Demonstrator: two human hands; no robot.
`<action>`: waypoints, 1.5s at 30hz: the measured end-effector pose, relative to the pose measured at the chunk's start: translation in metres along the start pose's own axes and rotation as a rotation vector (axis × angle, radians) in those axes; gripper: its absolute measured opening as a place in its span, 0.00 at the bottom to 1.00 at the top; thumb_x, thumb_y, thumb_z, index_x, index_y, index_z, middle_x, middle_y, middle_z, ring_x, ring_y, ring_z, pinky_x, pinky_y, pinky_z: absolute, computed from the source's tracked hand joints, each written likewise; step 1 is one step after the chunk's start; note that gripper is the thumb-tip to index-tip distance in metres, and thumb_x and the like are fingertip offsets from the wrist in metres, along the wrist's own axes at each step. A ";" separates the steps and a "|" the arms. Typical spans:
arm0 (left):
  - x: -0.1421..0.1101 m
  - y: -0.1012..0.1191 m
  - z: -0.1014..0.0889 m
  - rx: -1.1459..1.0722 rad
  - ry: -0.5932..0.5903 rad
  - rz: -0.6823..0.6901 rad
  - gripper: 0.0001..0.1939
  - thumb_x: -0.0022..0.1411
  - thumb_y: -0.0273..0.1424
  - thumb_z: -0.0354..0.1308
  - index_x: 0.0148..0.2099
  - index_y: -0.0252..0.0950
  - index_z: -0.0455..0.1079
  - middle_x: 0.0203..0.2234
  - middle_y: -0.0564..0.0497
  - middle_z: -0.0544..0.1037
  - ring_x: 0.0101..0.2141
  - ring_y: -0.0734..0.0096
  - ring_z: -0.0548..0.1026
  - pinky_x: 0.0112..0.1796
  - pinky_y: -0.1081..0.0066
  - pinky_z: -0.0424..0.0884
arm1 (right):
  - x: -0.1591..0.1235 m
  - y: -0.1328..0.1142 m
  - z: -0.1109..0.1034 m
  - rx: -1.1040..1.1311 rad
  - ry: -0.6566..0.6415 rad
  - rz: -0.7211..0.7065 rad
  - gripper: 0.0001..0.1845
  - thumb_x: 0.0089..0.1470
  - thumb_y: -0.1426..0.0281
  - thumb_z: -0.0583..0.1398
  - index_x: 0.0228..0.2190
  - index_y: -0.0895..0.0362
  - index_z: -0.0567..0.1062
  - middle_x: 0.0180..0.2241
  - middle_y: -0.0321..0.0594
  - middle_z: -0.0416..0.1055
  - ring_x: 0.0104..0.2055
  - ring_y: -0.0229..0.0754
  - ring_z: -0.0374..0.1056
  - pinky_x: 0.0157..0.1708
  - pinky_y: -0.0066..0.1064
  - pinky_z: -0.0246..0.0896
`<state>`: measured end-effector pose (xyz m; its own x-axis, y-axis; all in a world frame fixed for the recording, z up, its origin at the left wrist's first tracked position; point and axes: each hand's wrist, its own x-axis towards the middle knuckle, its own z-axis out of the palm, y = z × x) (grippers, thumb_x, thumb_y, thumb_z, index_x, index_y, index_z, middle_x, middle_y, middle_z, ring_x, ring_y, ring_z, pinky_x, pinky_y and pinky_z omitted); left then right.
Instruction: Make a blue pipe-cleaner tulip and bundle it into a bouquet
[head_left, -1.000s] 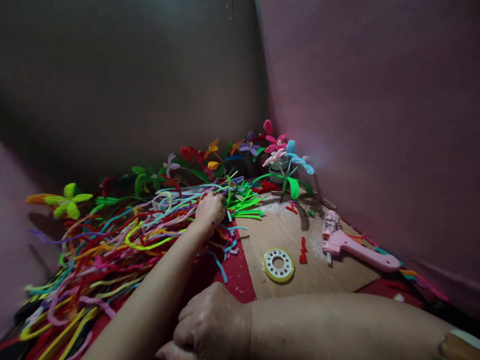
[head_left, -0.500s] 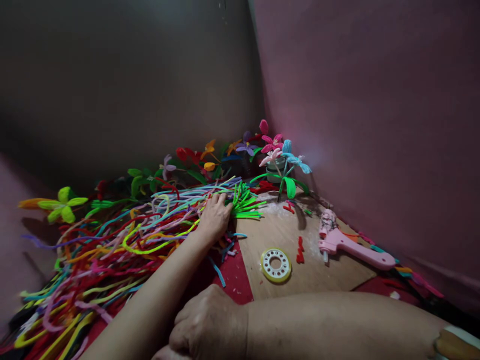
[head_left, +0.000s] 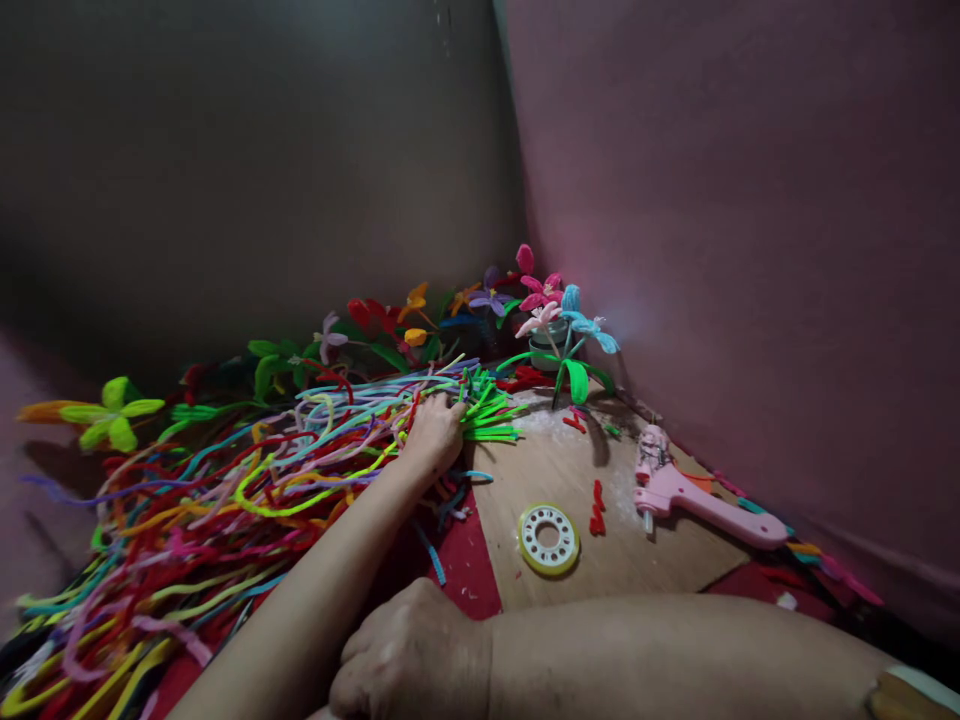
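Note:
My left hand [head_left: 435, 432] reaches out over a spread of colourful pipe cleaners [head_left: 300, 450]. Its fingers are curled at the bunch of bright green pipe cleaners [head_left: 491, 405], whose ends fan out to the right of it. Close to me, my right hand [head_left: 405, 645] is closed in a fist with the back of the hand up. Whatever it may hold is hidden beneath it. A roll of clear tape [head_left: 527, 550] lies on the wooden board [head_left: 630, 575], beyond my right forearm.
A pink glue gun [head_left: 712, 510] rests at the board's right side, with red twisted bits [head_left: 597, 508] nearby. Pipe-cleaner flowers [head_left: 541, 292] stand in the corner, others along the back wall. A yellow-green flower [head_left: 112, 412] is at far left. Walls close in behind and right.
The view has shifted slightly, so the loose things sit a little lower and further left. Both hands keep nearly the same pose, the left at the green pipe cleaners.

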<state>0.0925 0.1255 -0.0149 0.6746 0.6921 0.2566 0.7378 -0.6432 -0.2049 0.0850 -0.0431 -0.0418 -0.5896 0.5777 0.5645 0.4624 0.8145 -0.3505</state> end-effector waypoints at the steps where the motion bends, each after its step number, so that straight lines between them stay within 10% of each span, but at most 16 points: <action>1: 0.001 0.000 0.000 0.000 -0.008 -0.003 0.13 0.58 0.28 0.47 0.39 0.33 0.72 0.37 0.40 0.70 0.40 0.59 0.67 0.40 0.62 0.63 | 0.000 0.000 0.001 0.000 0.013 0.001 0.24 0.51 0.54 0.53 0.14 0.56 0.71 0.13 0.32 0.67 0.19 0.33 0.65 0.12 0.25 0.46; 15: -0.023 0.004 -0.036 0.016 0.130 -0.061 0.12 0.60 0.29 0.46 0.37 0.38 0.72 0.35 0.45 0.70 0.39 0.61 0.66 0.38 0.65 0.62 | -0.001 0.000 0.002 -0.030 0.065 -0.019 0.20 0.48 0.61 0.56 0.11 0.57 0.68 0.10 0.32 0.63 0.15 0.32 0.59 0.11 0.25 0.41; 26: -0.061 -0.023 -0.023 0.048 0.020 -0.038 0.13 0.57 0.37 0.51 0.43 0.42 0.70 0.47 0.46 0.68 0.46 0.56 0.64 0.44 0.59 0.60 | -0.005 0.005 0.001 -0.007 0.219 -0.039 0.21 0.49 0.63 0.54 0.09 0.58 0.65 0.12 0.33 0.64 0.15 0.31 0.56 0.15 0.25 0.45; 32: -0.070 -0.030 -0.025 -0.028 0.156 -0.140 0.11 0.57 0.34 0.51 0.38 0.38 0.72 0.44 0.43 0.69 0.45 0.55 0.63 0.44 0.58 0.61 | -0.008 0.004 -0.006 -0.043 0.261 -0.090 0.22 0.51 0.65 0.54 0.10 0.58 0.64 0.12 0.34 0.63 0.15 0.31 0.55 0.17 0.25 0.44; 40: -0.073 -0.035 -0.006 -0.170 0.226 -0.298 0.18 0.59 0.29 0.48 0.51 0.38 0.66 0.45 0.41 0.68 0.44 0.59 0.66 0.42 0.61 0.64 | 0.024 0.028 -0.081 -0.206 0.258 0.453 0.17 0.57 0.66 0.50 0.25 0.59 0.73 0.25 0.39 0.72 0.26 0.35 0.64 0.27 0.25 0.54; 45: -0.069 -0.016 -0.005 -0.105 0.131 -0.176 0.19 0.59 0.29 0.49 0.52 0.43 0.66 0.58 0.44 0.57 0.56 0.55 0.54 0.52 0.54 0.53 | 0.043 0.087 -0.107 -0.577 -0.049 0.645 0.14 0.53 0.73 0.53 0.42 0.58 0.71 0.44 0.45 0.69 0.46 0.42 0.63 0.41 0.28 0.57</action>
<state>0.0346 0.0862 -0.0246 0.5224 0.7523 0.4015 0.8324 -0.5521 -0.0485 0.1702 0.0467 0.0319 -0.1182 0.9300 0.3481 0.9723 0.1795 -0.1494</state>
